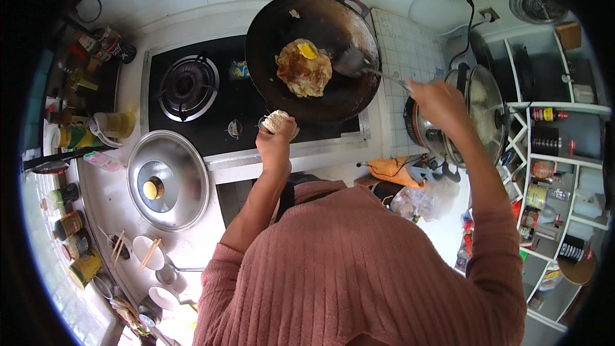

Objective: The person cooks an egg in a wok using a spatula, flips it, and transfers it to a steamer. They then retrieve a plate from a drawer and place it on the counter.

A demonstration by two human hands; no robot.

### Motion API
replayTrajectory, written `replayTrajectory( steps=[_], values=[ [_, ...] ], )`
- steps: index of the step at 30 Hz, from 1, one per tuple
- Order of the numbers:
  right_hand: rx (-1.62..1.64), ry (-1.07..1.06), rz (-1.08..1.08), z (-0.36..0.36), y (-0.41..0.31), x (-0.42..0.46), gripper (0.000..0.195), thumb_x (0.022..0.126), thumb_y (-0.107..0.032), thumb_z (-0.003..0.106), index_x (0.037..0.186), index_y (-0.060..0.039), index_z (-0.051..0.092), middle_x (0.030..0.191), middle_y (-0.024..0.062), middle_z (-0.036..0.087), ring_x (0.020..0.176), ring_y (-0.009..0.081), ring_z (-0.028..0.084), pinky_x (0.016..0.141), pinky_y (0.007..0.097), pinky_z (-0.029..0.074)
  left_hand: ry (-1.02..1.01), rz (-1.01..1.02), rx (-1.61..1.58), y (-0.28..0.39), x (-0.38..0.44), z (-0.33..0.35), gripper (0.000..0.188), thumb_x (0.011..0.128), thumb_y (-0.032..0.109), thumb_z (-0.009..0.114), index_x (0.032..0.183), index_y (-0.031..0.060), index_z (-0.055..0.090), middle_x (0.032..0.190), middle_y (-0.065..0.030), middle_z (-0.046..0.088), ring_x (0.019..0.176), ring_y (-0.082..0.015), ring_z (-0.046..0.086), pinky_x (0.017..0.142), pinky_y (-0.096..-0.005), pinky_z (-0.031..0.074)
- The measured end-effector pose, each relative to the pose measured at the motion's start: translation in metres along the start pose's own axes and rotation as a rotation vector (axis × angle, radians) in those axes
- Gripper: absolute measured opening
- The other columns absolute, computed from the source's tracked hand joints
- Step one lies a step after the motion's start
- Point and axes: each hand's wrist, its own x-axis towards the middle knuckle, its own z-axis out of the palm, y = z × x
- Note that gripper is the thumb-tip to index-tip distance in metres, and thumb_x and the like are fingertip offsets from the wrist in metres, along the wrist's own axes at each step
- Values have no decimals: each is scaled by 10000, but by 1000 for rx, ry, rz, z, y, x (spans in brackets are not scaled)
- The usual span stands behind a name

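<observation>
A dark wok (307, 14) sits over the right side of a black gas hob (230, 142). On the wok's bottom lies a browned fried egg (302, 72), a patch of bright yellow yolk showing near its upper edge. My left hand (276, 142) grips the wok's near handle through a pale woven cloth (278, 122); the handle itself is mostly hidden. In my right hand (439, 103) is a metal spatula (384, 76), its blurred blade inside the wok, just right of the egg and apart from it.
A steel lid (185, 202) with a round knob rests on the counter at left, below the bare burner (188, 85). Bowls with chopsticks (150, 252) and a ladle (168, 273) stand nearer me. An electric pot with a glass lid (483, 120) is at right, beside shelves of jars (538, 192).
</observation>
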Motion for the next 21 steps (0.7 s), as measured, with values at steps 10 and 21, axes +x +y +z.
replayTrajectory(
  steps=[10, 21],
  values=[
    [128, 23, 43, 33, 12, -14, 322, 920, -209, 581, 1234, -236, 646, 839, 175, 679, 727, 362, 656, 666, 458, 520, -44, 15, -25, 5, 6, -4, 141, 809, 63, 730, 908, 25, 637, 838, -23, 649, 712, -108, 618, 666, -267, 531],
    [82, -18, 28, 24, 0, 8, 359, 930, -266, 570, 1286, -236, 604, 851, 191, 671, 766, 373, 657, 662, 473, 510, -58, 9, 10, 8, 13, -10, 170, 800, 63, 743, 924, 18, 636, 845, -27, 648, 716, -114, 625, 670, -271, 539]
  ],
)
